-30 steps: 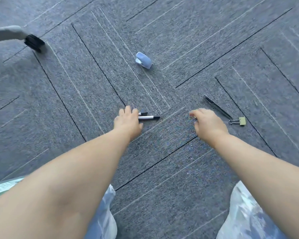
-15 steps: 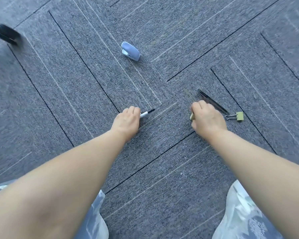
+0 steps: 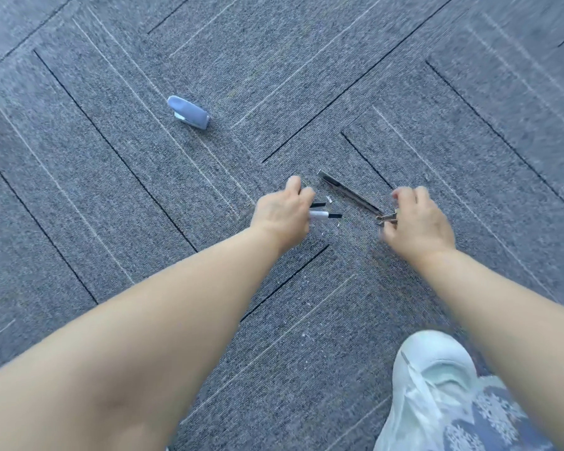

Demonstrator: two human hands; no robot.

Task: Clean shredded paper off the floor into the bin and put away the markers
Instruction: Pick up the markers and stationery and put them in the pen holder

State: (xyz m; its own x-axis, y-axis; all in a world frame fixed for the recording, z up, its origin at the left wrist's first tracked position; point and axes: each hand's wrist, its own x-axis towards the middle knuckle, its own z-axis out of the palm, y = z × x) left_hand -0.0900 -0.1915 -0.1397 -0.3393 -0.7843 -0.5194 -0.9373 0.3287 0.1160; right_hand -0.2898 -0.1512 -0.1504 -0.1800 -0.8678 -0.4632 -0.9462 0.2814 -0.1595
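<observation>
Person bent over a grey carpet floor. The left hand grips two markers, whose black ends jut out to the right. The right hand is blurred and sits over a clip; whether it holds anything cannot be told. A dark bar lies slanted between the hands, its near end at the clip. Small white shreds dot the floor beside the markers. A blue stapler lies well apart at upper left. A white shoe stands below the right arm.
</observation>
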